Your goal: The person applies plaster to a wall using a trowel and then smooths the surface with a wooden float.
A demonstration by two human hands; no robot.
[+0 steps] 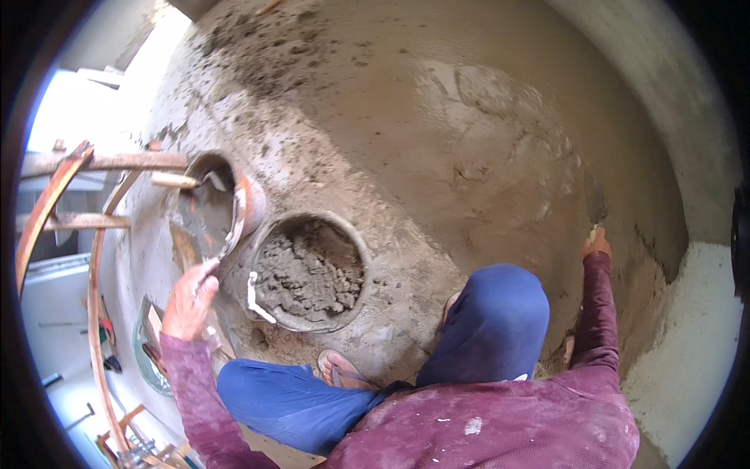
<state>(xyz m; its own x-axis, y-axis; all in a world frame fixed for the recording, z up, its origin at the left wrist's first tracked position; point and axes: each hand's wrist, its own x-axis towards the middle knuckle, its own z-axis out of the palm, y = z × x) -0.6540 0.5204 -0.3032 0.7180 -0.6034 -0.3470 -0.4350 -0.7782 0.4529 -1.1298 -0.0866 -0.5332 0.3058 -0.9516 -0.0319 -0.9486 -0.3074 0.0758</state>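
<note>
My right hand stretches out to the right, closed on a trowel whose grey blade lies against the wet mortar surface. On the left, my left hand is closed, thumb against the fingers, beside the rim of a bucket with murky water and a wooden-handled tool in it. What those fingers hold, if anything, I cannot make out. Right of this hand stands a round black bucket partly filled with lumpy grey mortar. A white piece of its handle shows at the near left rim.
My bent knees and a sandalled foot are close to the mortar bucket. Pale walls curve along the right. Wooden bars stand at the left, with a greenish tub below. Mortar crumbs litter the far floor.
</note>
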